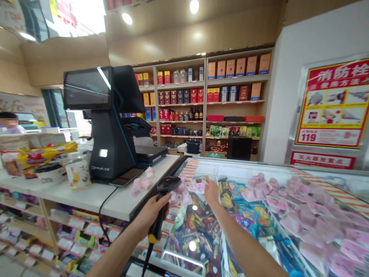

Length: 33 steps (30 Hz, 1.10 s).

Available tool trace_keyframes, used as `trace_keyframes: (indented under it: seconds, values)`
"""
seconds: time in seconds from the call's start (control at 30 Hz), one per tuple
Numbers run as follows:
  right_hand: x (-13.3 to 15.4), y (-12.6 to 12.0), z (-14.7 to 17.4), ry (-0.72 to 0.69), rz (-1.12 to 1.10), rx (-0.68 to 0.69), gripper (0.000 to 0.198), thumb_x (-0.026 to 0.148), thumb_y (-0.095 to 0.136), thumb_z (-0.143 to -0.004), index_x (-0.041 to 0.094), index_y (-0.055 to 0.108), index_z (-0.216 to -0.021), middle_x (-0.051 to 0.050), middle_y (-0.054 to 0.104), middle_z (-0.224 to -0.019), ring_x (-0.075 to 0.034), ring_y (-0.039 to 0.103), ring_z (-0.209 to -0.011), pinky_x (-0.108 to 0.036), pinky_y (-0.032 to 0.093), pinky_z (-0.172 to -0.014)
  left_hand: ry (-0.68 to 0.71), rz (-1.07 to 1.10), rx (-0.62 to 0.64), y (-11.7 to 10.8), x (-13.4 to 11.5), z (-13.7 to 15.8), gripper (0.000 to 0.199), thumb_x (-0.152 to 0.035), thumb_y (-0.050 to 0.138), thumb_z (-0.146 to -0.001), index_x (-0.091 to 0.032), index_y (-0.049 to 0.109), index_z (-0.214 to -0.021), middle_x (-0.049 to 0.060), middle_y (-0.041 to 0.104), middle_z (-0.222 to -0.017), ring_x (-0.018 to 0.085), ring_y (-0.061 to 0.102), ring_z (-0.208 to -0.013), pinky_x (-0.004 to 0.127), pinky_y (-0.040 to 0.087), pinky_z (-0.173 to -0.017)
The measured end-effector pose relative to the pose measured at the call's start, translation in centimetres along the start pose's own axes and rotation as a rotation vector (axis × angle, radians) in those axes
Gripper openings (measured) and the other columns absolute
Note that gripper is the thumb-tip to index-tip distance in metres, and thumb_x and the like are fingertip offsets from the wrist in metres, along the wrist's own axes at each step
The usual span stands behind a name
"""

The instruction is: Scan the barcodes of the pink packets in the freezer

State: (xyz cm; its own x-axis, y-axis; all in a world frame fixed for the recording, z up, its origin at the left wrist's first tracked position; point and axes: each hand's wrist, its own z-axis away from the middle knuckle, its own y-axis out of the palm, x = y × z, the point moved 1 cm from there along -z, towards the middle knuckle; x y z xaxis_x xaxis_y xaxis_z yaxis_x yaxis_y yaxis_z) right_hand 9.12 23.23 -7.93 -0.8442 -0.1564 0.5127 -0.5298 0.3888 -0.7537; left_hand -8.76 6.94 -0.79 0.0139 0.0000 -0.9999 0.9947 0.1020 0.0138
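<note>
My left hand is wrapped round the handle of a black barcode scanner. The scanner's head tilts forward over the edge of a glass-topped chest freezer, and its cord hangs below. With my right hand I pinch a small pink packet with a printed label, just ahead of the scanner. Several similar pink packets lie close by, partly hidden by the scanner. A large spread of pink packets covers the right side of the glass. Wrapped ice creams show through it.
On the white counter at left stand a checkout terminal, a printed cup, yellow snack bags and a few pink packets. Stocked shelves line the back wall. Another person is at far left.
</note>
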Motion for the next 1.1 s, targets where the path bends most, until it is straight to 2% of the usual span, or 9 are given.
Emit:
trace_keyframes:
  seconds: [0.1,0.2,0.4,0.47,0.57,0.67,0.77,0.9,1.1]
  values:
    - [1.6,0.8,-0.2,-0.052,0.071,0.077,0.042,0.010,0.028,-0.075,0.011,0.047,-0.113,-0.011,0.052,-0.112,-0.020,0.045,-0.104,-0.028,0.031,-0.088,-0.003,0.015,0.004,0.5,0.3,-1.0,0.034,-0.047,0.054,-0.065,-0.013,0.050,-0.069,-0.004,0.048,-0.050,0.006,0.042,-0.041,0.019,0.034,-0.042]
    - [1.3,-0.3,-0.7,-0.117,0.107,0.089,0.044,0.011,0.031,-0.075,0.012,0.042,-0.117,-0.011,0.047,-0.118,-0.020,0.040,-0.108,-0.030,0.029,-0.090,-0.011,0.026,0.006,1.6,0.0,-1.8,0.034,-0.046,0.055,-0.064,-0.013,0.050,-0.069,-0.003,0.049,-0.050,0.006,0.042,-0.041,0.018,0.034,-0.041]
    - [-5.5,-8.3,-0.6,-0.017,0.318,-0.116,0.039,0.023,0.042,-0.074,0.019,0.047,-0.113,-0.011,0.046,-0.115,-0.024,0.040,-0.104,-0.033,0.033,-0.082,-0.022,0.112,0.084,3.9,-1.2,-1.7,0.032,-0.043,0.058,-0.064,-0.014,0.050,-0.075,-0.004,0.048,-0.051,0.005,0.043,-0.043,0.017,0.034,-0.041]
    - [-8.1,-10.4,0.1,0.023,0.415,-0.107,0.036,0.029,0.043,-0.074,0.018,0.049,-0.108,-0.013,0.051,-0.105,-0.025,0.043,-0.100,-0.035,0.034,-0.078,-0.028,0.127,0.101,4.3,-1.4,-1.2,0.032,-0.042,0.058,-0.064,-0.014,0.049,-0.076,-0.004,0.049,-0.052,0.005,0.044,-0.043,0.017,0.034,-0.042]
    - [-10.8,-11.2,0.8,0.068,0.431,0.027,0.031,0.027,0.044,-0.074,0.016,0.054,-0.101,-0.014,0.055,-0.093,-0.025,0.049,-0.093,-0.035,0.036,-0.073,-0.031,0.141,0.130,4.5,-1.7,-0.3,0.032,-0.042,0.057,-0.065,-0.014,0.050,-0.078,-0.004,0.050,-0.054,0.005,0.044,-0.044,0.018,0.035,-0.043]
    - [-11.5,-10.6,0.7,0.102,0.110,0.054,0.032,0.018,0.044,-0.071,0.017,0.055,-0.101,-0.010,0.057,-0.090,-0.020,0.053,-0.088,-0.029,0.038,-0.070,-0.037,0.170,0.156,4.5,-1.9,0.6,0.032,-0.042,0.057,-0.065,-0.015,0.050,-0.080,-0.004,0.050,-0.055,0.005,0.045,-0.045,0.018,0.035,-0.044]
    - [-10.7,-10.1,0.1,0.261,-0.532,0.002,0.036,0.022,0.041,-0.070,0.017,0.053,-0.103,-0.004,0.059,-0.077,-0.015,0.056,-0.069,-0.025,0.040,-0.057,-0.050,0.173,0.190,4.6,-2.3,1.5,0.031,-0.042,0.056,-0.066,-0.015,0.050,-0.080,-0.004,0.050,-0.056,0.005,0.045,-0.045,0.018,0.034,-0.043]
    - [-8.8,-10.0,-0.9,0.383,-1.287,0.074,0.038,0.024,0.045,-0.067,0.017,0.051,-0.103,0.001,0.057,-0.060,-0.009,0.050,-0.047,-0.019,0.033,-0.042,-0.068,0.164,0.261,5.4,-3.0,2.8,0.029,-0.041,0.055,-0.068,-0.015,0.049,-0.077,-0.003,0.050,-0.056,0.005,0.044,-0.044,0.018,0.034,-0.044]
    - [-7.6,-9.5,-2.2,0.376,-1.619,0.100,0.028,0.023,0.053,-0.062,0.020,0.056,-0.090,0.003,0.058,-0.054,-0.008,0.049,-0.044,-0.018,0.027,-0.038,-0.081,0.155,0.369,6.1,-3.0,3.9,0.026,-0.040,0.054,-0.068,-0.015,0.049,-0.076,-0.004,0.050,-0.055,0.005,0.044,-0.044,0.018,0.033,-0.043]
